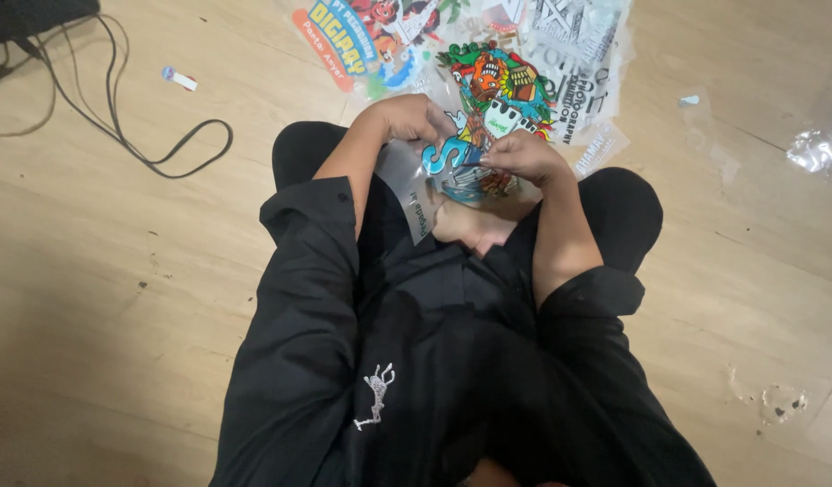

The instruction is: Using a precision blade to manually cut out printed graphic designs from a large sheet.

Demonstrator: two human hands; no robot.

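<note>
Film sheet: clear plastic printed with bright cartoon graphics, held over the person's lap, its far end lying on the wood floor. Near edge sits just above a bare foot tucked between the knees.

Left hand: fingers curled down, gripping the sheet's left edge. Closed on the film, knuckles up.

Right hand: fingers bunched tight, pinching the sheet at its right-middle, just beside a blue printed shape. Fingertips hidden under the knuckles, so can't tell exactly how much film is caught.

Hands are near each other, sheet stretched between them.

Person sits cross-legged, black long-sleeve top with sleeves pushed up to the elbows, small white figure on the chest.

More printed sheets fan out on the floor beyond the held one, overlapping, some colour, some black-and-white.

Black cable loops on the floor at upper left, well apart from the hands. Small white tag near it. Crumpled clear plastic scrap at far right edge. Scuffed patch on the floor at lower right.
</note>
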